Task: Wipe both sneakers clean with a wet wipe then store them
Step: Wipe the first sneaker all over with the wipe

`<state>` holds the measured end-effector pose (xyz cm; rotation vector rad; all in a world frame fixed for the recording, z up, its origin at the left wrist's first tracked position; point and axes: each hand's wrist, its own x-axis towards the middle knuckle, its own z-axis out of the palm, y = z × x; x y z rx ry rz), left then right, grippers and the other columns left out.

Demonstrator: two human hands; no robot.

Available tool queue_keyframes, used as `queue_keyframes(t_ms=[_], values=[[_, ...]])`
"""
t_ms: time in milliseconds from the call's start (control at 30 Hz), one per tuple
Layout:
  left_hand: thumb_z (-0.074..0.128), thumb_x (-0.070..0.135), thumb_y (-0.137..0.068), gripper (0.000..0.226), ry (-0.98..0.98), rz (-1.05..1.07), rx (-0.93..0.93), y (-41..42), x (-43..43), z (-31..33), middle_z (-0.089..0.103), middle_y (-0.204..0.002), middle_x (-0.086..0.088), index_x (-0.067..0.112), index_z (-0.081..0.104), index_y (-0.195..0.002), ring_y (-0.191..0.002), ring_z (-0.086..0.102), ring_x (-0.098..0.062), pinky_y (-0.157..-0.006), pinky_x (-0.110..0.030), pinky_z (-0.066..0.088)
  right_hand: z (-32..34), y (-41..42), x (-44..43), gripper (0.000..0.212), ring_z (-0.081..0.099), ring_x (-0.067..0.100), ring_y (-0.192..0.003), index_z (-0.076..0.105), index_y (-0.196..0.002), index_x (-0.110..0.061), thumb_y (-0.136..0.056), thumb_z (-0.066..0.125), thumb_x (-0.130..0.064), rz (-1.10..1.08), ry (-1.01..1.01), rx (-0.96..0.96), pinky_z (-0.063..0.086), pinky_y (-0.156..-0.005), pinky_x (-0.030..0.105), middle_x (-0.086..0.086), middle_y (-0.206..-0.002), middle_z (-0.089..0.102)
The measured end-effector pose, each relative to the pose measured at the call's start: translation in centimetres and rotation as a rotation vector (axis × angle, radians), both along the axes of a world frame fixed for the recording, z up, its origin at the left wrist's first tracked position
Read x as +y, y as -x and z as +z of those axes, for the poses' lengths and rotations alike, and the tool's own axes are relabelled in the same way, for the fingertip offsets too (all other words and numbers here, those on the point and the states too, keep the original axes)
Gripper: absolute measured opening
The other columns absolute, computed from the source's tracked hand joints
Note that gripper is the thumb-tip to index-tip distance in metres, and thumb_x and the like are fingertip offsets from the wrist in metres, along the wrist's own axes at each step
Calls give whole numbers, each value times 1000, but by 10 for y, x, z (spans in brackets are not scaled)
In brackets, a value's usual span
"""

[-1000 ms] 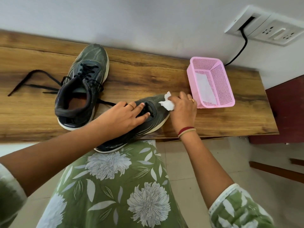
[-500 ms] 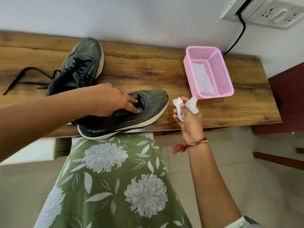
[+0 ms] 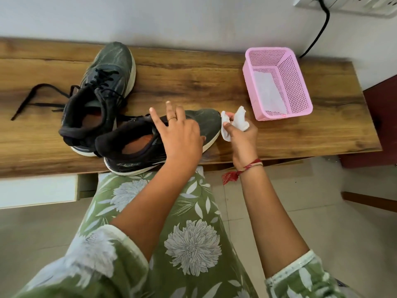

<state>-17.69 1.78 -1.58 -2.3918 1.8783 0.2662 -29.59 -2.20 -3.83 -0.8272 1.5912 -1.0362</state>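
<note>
The near sneaker (image 3: 137, 151) lies on the wooden bench (image 3: 193, 82), its heel toward the person and slightly over the front edge, its toe pointing at the pink basket (image 3: 297, 89). It looks light, with a soft mesh upper that will likely dent under pressure and a firmer white sole rim, so the midfoot or heel collar seems the best place to steady it. The left hand (image 3: 179, 136) rests its palm across the midfoot, fingers spread and mostly straight, two lifted clear, closed round nothing. The right hand (image 3: 243, 138) pinches a crumpled wet wipe (image 3: 237, 122) just beside the toe; whether the wipe touches the shoe is unclear. The second sneaker (image 3: 105, 82) sits behind, close against the first at the heel, and its loose lace (image 3: 32, 97) trails left. A white sheet (image 3: 265, 89) lies in the basket, and a black cable (image 3: 320, 33) hangs on the wall behind.
</note>
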Motion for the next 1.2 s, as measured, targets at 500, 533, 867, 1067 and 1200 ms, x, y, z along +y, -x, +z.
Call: queue_keyframes(t_ms=[500, 533, 867, 1067, 1200], values=[[66, 31, -82, 21, 495, 89, 324, -19, 19, -39, 59, -126, -12, 11, 61, -88, -117, 54, -29, -111, -33, 3, -3, -10, 7, 23, 57, 19, -90, 70, -107, -10, -84, 67, -12, 316, 257, 685, 33, -65, 15, 9, -105, 64], [66, 30, -83, 22, 487, 79, 316, -18, 20, -40, 58, -126, -13, 10, 60, -88, -116, 55, -30, -109, -34, 9, -2, -10, 6, 22, 58, 21, -91, 71, -106, -10, -84, 66, -12, 318, 253, 690, 33, -67, 17, 10, -105, 64], [64, 17, -81, 16, 558, -29, 82, -17, 23, -56, 61, -113, -13, 10, 54, -92, -102, 58, -27, -101, -37, 24, -6, -34, 27, 27, 55, 27, -89, 71, -104, -14, -80, 64, -3, 486, 453, 942, 38, -72, 31, 8, -96, 61], [55, 33, -91, 22, 582, -35, 61, -14, 26, -62, 60, -108, -11, 11, 53, -92, -100, 58, -26, -104, -36, 23, -6, -14, 15, 32, 52, 28, -84, 70, -108, -24, -85, 52, -8, 375, 468, 1357, 32, -74, 36, 7, -91, 61], [58, 14, -85, 10, 634, -43, 80, -15, 26, -62, 61, -105, -12, 11, 52, -92, -100, 59, -25, -103, -36, 23, -8, -48, 39, 38, 51, 27, -97, 69, -109, -21, -78, 62, 1, 378, 329, 972, 34, -82, 38, 4, -101, 60]])
